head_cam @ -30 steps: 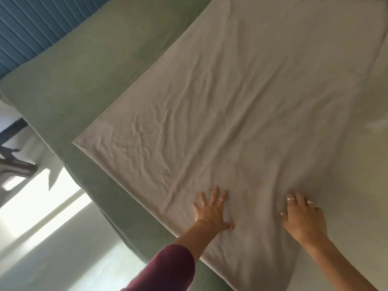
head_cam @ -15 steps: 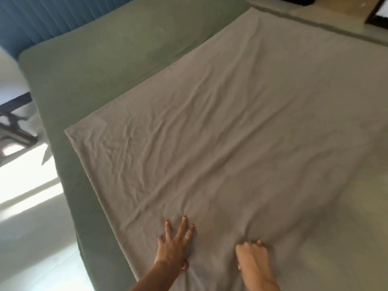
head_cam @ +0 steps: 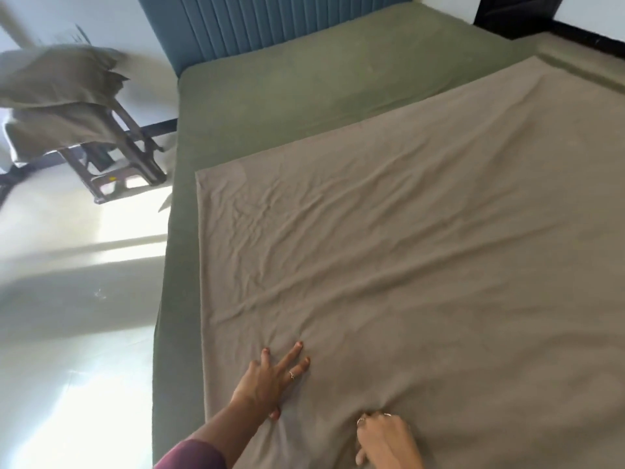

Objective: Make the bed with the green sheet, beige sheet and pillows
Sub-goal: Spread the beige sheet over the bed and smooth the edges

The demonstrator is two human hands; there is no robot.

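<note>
Here the left hand (head_cam: 270, 384) presses flat, fingers spread, on the beige sheet (head_cam: 406, 248); the right hand (head_cam: 385, 441) bunches its cloth in curled fingers. Better to pin with the flat palm and draw the gather outward, so the creases run off over the green sheet (head_cam: 304, 96).

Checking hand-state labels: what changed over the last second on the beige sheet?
The right hand, flat with fingers spread a second ago, has curled and now bunches the beige sheet, which puckers at its knuckles. The left hand stays flat, fingers spread, pressing the sheet. The green sheet stays smooth underneath; pillows sit beside the bed.
</note>
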